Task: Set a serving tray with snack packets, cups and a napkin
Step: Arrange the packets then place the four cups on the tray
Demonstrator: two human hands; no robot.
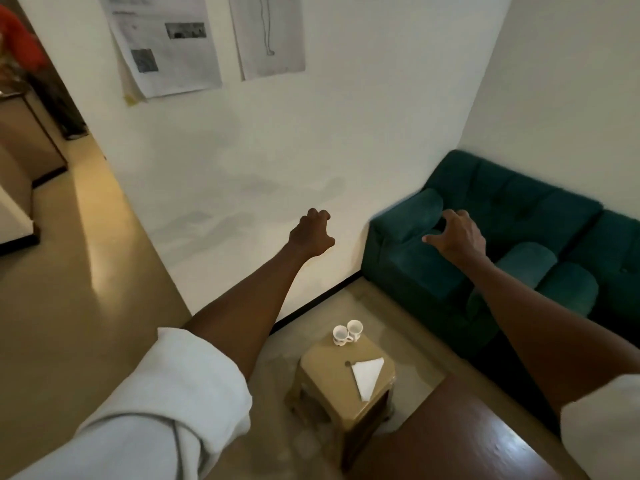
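Observation:
Two white cups (347, 332) stand side by side at the far edge of a small tan stool (332, 368). A folded white napkin (367, 375) lies on the stool's near right part. Both my arms stretch forward, high above the stool. My left hand (311, 233) has its fingers curled and holds nothing, in front of the white wall. My right hand (457, 233) is spread with loose fingers over the sofa's armrest, also empty. No tray or snack packets are in view.
A dark green sofa (519, 216) fills the right corner behind the stool. A reddish-brown table top (460, 441) sits at the bottom right. Papers (166, 43) hang on the wall. A person in red (20, 43) stands in the far left doorway.

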